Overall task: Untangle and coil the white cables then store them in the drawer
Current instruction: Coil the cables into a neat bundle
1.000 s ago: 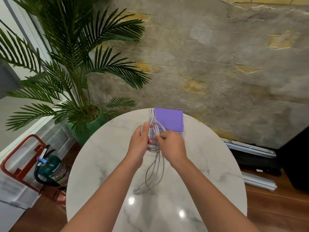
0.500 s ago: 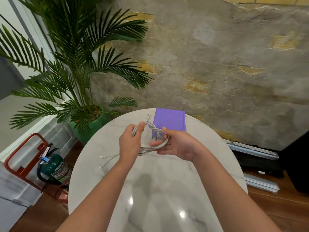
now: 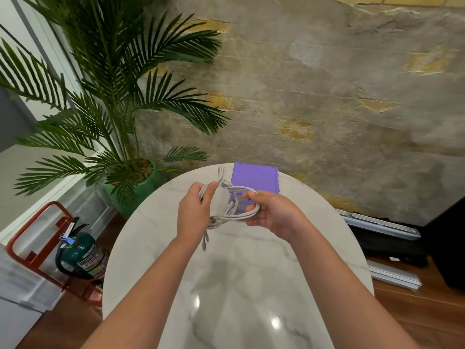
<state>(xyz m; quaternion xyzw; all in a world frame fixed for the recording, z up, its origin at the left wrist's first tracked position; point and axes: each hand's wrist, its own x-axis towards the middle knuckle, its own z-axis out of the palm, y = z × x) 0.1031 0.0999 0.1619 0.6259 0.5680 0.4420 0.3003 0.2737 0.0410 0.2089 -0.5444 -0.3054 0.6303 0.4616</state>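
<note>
Holding the white cables above the far part of the round marble table, your left hand grips one side of the loops and your right hand curls around the other, just in front of the purple drawer box at the table's far edge.

A round white marble table stands before a weathered grey plaster wall, beside a potted green palm on brown wooden flooring.

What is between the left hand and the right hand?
In the head view, a bundle of white cables spans the gap from the left hand to the right hand; both hold it above the table.
</note>
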